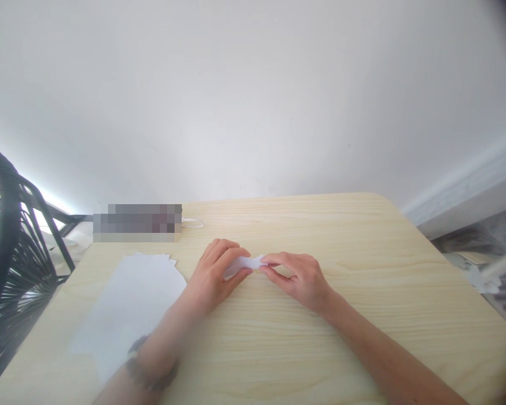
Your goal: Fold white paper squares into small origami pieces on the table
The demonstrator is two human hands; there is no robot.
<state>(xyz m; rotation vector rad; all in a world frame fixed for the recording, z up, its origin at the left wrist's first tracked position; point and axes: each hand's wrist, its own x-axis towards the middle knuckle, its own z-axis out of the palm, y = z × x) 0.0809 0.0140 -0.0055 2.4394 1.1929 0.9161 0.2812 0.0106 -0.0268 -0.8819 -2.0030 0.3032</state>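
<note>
A small folded piece of white paper (245,262) is held between both hands above the middle of the table. My left hand (219,270) curls around its left part, with thumb and fingers closed on it. At the paper's right end, my right hand (300,277) pinches it between thumb and fingertips. Part of the paper is hidden by the left fingers. Left of my left forearm lies a stack of white paper sheets (130,298), its edges uneven. A dark beaded bracelet (145,365) is on my left wrist.
The light wood table (346,225) reaches back to a white wall (253,101). A blurred-out object (137,222) sits at the back left, a white cord loop (193,223) beside it. A dark woven chair (4,236) stands at the left edge.
</note>
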